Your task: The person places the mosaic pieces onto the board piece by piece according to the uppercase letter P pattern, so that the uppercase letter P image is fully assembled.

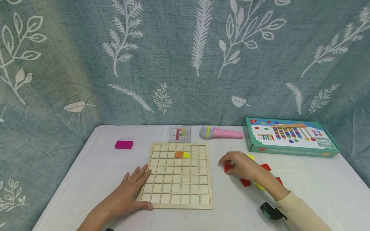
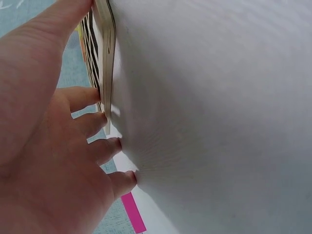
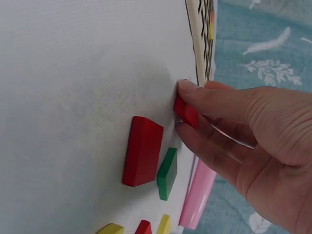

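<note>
A wooden grid board lies at the middle of the table, with an orange square tile and a yellow tile in neighbouring cells. My left hand rests at the board's left edge, fingers spread and straight, thumb at the near-left corner. To the right of the board, my right hand pinches a red block between thumb and fingers, low over the cloth. Beside it, in the right wrist view, lie another red block and a green block.
Behind the board lies a printed pattern card, with a pink toy microphone beside it. A green game box stands at the back right, a magenta block at the left. More red and yellow blocks lie under the right forearm, near a black object.
</note>
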{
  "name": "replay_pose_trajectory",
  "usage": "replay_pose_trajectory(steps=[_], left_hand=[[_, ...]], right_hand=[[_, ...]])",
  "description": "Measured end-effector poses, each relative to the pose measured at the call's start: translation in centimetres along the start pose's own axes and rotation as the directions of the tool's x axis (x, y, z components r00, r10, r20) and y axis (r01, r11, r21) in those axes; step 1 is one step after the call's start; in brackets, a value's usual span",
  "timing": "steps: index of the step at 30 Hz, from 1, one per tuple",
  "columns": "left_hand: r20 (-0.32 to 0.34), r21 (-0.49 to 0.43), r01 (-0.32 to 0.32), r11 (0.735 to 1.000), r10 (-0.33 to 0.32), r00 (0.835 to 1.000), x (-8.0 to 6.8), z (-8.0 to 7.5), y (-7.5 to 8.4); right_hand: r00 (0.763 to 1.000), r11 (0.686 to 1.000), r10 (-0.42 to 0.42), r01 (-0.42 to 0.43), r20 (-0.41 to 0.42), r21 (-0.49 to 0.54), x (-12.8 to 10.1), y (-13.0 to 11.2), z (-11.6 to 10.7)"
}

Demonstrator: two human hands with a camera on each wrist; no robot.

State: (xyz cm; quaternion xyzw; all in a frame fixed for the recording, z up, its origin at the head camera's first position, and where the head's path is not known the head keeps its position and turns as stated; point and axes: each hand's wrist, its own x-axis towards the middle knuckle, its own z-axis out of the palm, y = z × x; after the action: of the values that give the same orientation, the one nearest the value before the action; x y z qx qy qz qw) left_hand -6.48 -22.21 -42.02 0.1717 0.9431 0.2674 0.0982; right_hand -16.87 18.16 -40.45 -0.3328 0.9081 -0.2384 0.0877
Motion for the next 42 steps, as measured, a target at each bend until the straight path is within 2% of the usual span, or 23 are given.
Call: replay_pose_trajectory(steps=[8,19,31,42], left_hand=[[0.004,-0.004,0.006,1.000,-0.006,1.000,0.0,0.0,0.0],[-0.003,-0.004,-0.005,1.000,0.005,1.000,0.0,0.1,0.0],[0.000,-0.003,-0.003,1.000,0.003,1.000,0.0,0.2,0.0],[-0.006,-0.009,-0.008,1.000,0.007,1.000,0.1,0.1,0.1]], right_hand=[[0.997,0.997,-0.081,0.081,0.003,-0.006,0.6,-0.3,-0.2],[0.994,0.994,-0.104,0.104,-0.018,-0.020,2.6,-1.5,-1.0],[0.989,0.987,-0.141,0.143,-0.041,0.075,5.4,-3.1,-0.5],[0.987,0.982,-0.148,0.154,-0.064,0.108,8.6,-4.9,0.2]])
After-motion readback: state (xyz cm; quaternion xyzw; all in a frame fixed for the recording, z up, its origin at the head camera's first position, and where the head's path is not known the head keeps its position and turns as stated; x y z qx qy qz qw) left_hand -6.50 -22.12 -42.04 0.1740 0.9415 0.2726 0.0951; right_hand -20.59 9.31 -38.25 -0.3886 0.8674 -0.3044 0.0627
